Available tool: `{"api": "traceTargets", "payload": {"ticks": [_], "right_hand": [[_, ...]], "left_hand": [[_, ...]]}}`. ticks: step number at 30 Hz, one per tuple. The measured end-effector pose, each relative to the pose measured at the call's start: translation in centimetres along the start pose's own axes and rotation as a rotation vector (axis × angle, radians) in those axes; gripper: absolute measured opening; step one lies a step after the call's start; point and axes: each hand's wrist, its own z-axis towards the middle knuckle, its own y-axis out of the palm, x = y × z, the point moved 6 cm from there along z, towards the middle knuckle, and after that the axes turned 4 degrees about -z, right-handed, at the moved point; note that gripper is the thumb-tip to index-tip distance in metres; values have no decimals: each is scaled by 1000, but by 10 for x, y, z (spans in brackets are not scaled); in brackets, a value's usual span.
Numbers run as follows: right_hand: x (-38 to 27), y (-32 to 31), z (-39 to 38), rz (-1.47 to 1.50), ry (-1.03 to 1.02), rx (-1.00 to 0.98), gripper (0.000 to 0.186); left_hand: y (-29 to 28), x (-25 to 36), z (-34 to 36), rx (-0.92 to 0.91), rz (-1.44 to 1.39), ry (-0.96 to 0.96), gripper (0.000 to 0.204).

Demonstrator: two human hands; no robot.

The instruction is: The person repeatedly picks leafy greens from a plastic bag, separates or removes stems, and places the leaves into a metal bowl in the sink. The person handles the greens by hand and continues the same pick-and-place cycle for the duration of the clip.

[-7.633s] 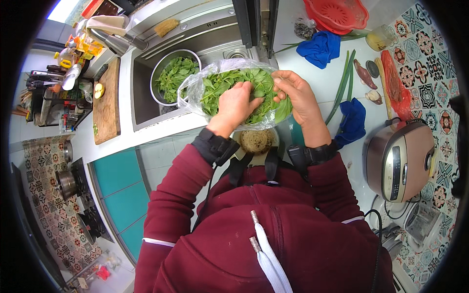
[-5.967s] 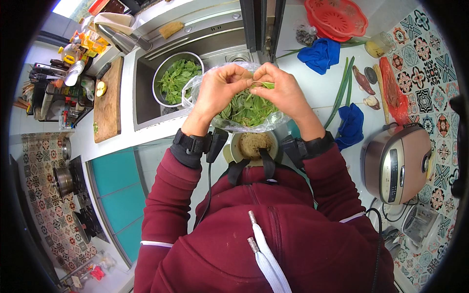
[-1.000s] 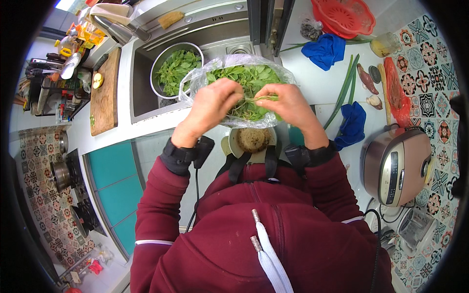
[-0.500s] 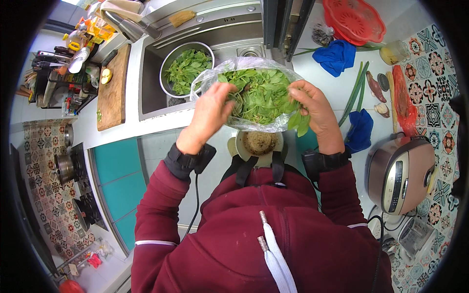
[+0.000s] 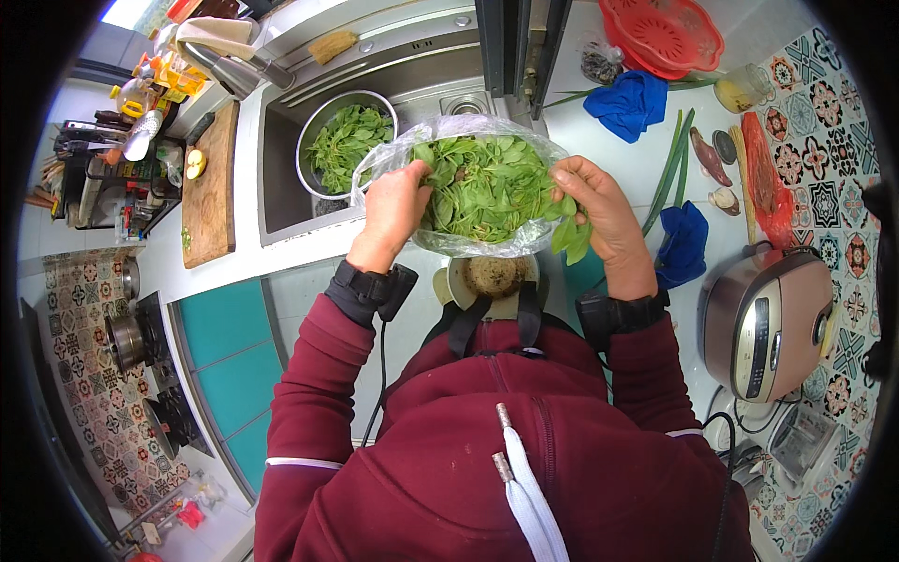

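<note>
A clear plastic bag (image 5: 473,245) full of leafy greens (image 5: 492,192) lies spread open in front of me, over the near rim of the sink. At the bag's left side, my left hand (image 5: 395,208) is closed on the plastic, its fingertips partly hidden by the greens. My right hand (image 5: 599,211) pinches a sprig of leaves (image 5: 569,236) between thumb and fingers at the bag's right edge. In the sink, just left of the bag, a round metal basin (image 5: 302,159) holds more of the same leaves.
A cutting board (image 5: 208,211) with a cut fruit piece (image 5: 196,164) lies left of the steel sink (image 5: 272,208). Below the bag stands a bin (image 5: 492,276). On the right are blue cloths (image 5: 682,245), green onions (image 5: 672,173), a red colander (image 5: 660,37) and a rice cooker (image 5: 768,328).
My left hand has drawn back from over the greens to the bag's left side, and its fingers have closed. The right hand keeps its hold on the sprig. The view has shifted slightly.
</note>
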Motion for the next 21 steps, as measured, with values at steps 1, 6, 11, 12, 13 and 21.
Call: {"api": "traceTargets", "payload": {"ticks": [1, 6, 11, 12, 13, 21], "right_hand": [[0, 2, 0, -16, 15, 2, 18], [-8, 19, 1, -140, 23, -43, 21], [-27, 52, 13, -215, -229, -108, 29], [-29, 58, 15, -277, -262, -133, 31], [-31, 64, 16, -339, -293, -158, 33], [-39, 83, 30, -955, -550, -2, 27]], "left_hand": [[-5, -1, 0, 19, -56, 12, 24], [-31, 3, -4, -14, -502, -11, 22], [-39, 19, -5, -218, -1035, -73, 13], [-40, 23, -3, -236, -1040, -66, 13], [-41, 25, -2, -255, -1046, -60, 13], [-49, 36, 7, -261, -1062, 9, 17]]}}
